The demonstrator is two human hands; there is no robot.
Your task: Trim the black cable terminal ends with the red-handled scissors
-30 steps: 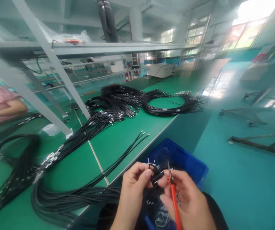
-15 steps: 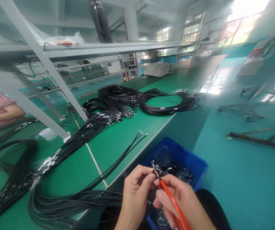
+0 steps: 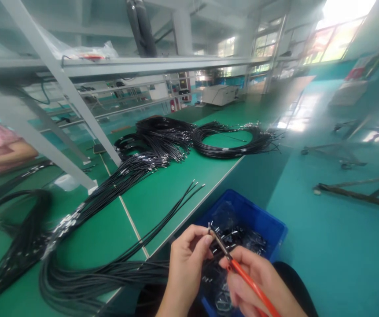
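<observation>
My left hand (image 3: 187,259) pinches a thin black cable end (image 3: 209,230) between thumb and forefinger, with a little of its pale tip standing up past the fingers. In my right hand (image 3: 258,275) are orange-handled pliers (image 3: 247,278). Their dark metal jaws reach up and left to the cable end, close to my left fingertips; whether the jaws grip it I cannot make out. Below both hands is a blue bin (image 3: 277,222) holding small black and silver pieces and clear plastic. A loose bundle of black cables (image 3: 110,277) runs from the table toward my left wrist.
On the green table (image 3: 152,193) lie more cable bundles (image 3: 133,169) with silvery ends and a coiled bundle (image 3: 220,150) farther off. A grey shelf frame (image 3: 73,101) rises at left. Behind it a person's arm (image 3: 14,152) shows. Wheeled stands (image 3: 357,193) are on the right floor.
My right hand has shifted slightly right and down along with the pliers, so more of their metal jaws shows. The left hand has barely moved.
</observation>
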